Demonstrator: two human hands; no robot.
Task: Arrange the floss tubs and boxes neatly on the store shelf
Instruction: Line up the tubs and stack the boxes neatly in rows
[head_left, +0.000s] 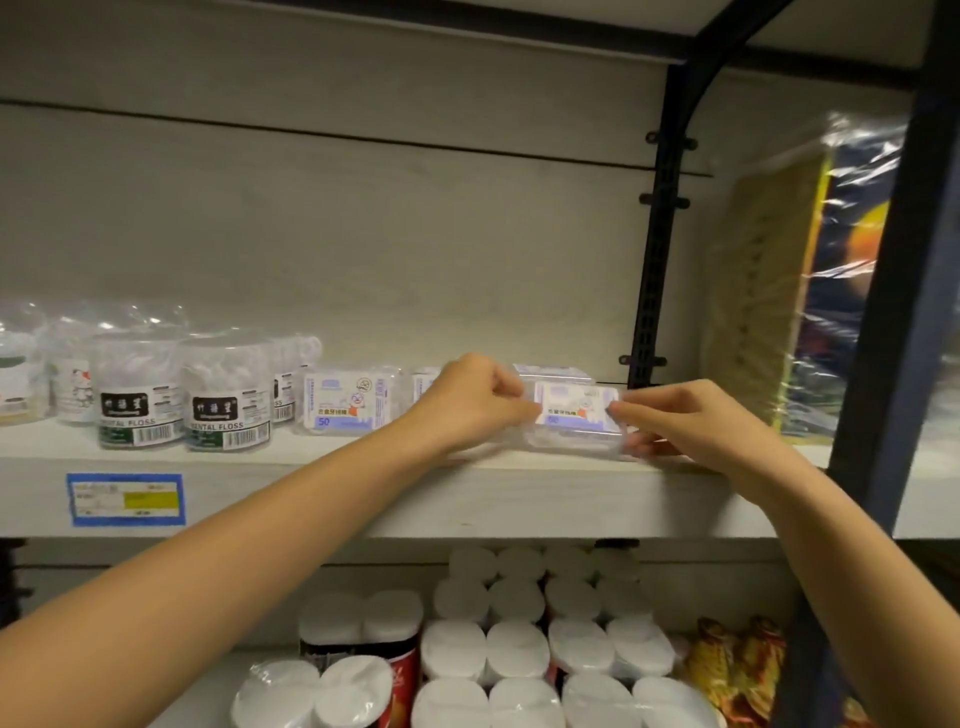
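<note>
From the head camera, both hands meet on one clear floss box (576, 413) at the front of the shelf (519, 499). The left hand (467, 402) pinches the box's left end with curled fingers; the right hand (696, 421) closes on its right end, fingertips pressed to the label. Neither grip has any slack showing, and the box appears to rest on, or just above, the shelf board.

The step in hand looks like squaring this box into the row. To do it well, keep the label facing out, slide instead of lifting, and bring the box's left end in beside the boxes already standing. Even pressure from both ends should stop the thin plastic from twisting.

Just left of the left hand stands another floss box (353, 400), label forward, with one more partly hidden behind the knuckles. Directly behind the held box sits a further clear box (553, 373). Well left of the grip, two round floss tubs (182, 400) stand side by side, transparent, with white floss picks heaped inside. More bagged tubs (62, 364) lie beyond them; their contents are too blurred to tell.
</note>
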